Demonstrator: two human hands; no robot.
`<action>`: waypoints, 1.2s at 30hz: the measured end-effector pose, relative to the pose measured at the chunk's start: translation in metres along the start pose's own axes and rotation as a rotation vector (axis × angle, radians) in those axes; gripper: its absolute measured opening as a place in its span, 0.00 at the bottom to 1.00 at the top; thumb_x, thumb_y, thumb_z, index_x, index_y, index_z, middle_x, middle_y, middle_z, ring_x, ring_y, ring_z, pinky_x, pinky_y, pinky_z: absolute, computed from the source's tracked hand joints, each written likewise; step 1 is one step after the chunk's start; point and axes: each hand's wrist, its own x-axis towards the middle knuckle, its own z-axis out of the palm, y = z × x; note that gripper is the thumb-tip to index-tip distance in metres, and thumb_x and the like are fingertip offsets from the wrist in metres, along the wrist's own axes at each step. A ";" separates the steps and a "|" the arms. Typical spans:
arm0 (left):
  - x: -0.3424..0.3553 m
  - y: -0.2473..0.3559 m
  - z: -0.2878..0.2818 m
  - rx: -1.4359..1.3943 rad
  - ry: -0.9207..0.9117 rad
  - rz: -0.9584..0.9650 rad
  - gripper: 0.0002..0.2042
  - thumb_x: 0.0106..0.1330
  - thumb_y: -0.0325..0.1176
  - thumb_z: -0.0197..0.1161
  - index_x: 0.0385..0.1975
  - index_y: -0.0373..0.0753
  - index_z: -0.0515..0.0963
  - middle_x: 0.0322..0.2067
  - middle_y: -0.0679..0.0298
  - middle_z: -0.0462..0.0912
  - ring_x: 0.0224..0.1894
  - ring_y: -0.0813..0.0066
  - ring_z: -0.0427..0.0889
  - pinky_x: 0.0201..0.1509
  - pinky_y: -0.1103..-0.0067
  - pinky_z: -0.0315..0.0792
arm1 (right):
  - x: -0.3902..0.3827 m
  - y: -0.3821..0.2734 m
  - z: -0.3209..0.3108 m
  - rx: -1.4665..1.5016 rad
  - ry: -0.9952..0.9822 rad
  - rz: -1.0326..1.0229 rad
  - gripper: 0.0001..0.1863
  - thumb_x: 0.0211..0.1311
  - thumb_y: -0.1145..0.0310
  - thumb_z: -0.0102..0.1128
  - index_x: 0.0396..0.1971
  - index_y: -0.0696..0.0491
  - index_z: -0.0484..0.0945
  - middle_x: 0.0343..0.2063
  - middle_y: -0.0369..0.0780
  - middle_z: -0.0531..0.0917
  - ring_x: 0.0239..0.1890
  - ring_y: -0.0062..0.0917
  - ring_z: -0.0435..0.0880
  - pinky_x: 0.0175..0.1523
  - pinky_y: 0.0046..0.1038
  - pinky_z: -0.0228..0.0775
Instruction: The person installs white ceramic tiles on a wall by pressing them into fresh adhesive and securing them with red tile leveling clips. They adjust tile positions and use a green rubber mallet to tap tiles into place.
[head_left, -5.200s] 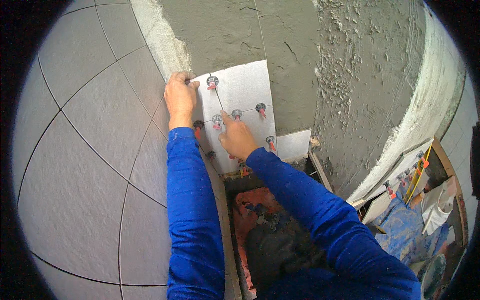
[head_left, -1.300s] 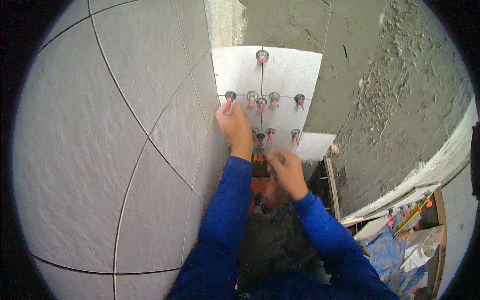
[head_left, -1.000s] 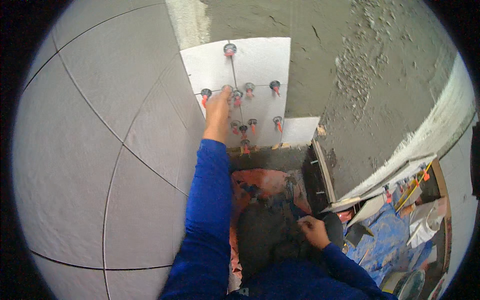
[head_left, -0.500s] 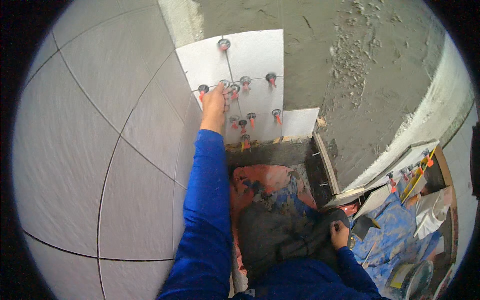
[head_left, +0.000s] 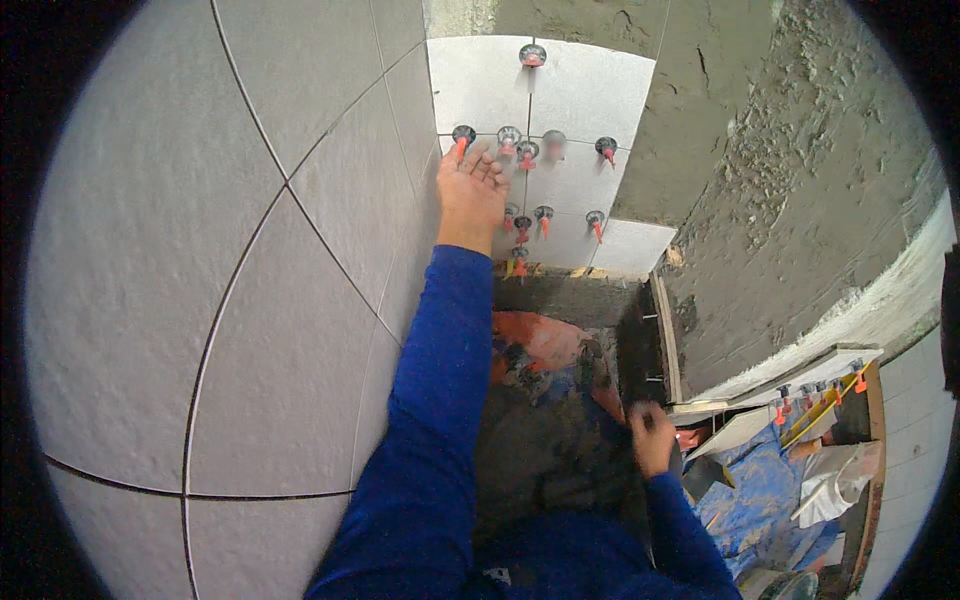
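Note:
White wall tiles (head_left: 590,90) are set on the back wall, with several black round tile levelling caps with red stems along their joints. My left hand (head_left: 474,192) is raised in front of them, palm up and fingers apart. Its thumb is at or just below the red stem of the leftmost levelling cap (head_left: 463,134); I cannot tell whether they touch. Another levelling cap (head_left: 508,138) shows just above the fingertips. Lower down, my right hand (head_left: 654,442) hovers by my knee near the ledge. Motion smears its fingers, so anything held there cannot be made out.
Large grey tiles (head_left: 290,380) cover the left wall. Rough grey mortar (head_left: 780,220) spreads over the right. A ledge with a wooden strip (head_left: 666,340) juts out below. Further right are a blue sheet (head_left: 750,500), a loose tile (head_left: 735,425) and more levelling caps.
The view has swung, shifting the tiles right in the picture. My left hand's fingers have opened out below the caps. My right hand has lifted off my knee toward the ledge.

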 end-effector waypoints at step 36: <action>0.006 0.001 -0.044 0.995 -0.346 0.769 0.15 0.68 0.33 0.63 0.52 0.36 0.77 0.53 0.59 0.83 0.55 0.67 0.82 0.59 0.70 0.75 | 0.253 -0.378 0.167 -0.506 0.060 -0.800 0.14 0.63 0.61 0.59 0.29 0.55 0.86 0.28 0.50 0.87 0.32 0.45 0.89 0.38 0.44 0.82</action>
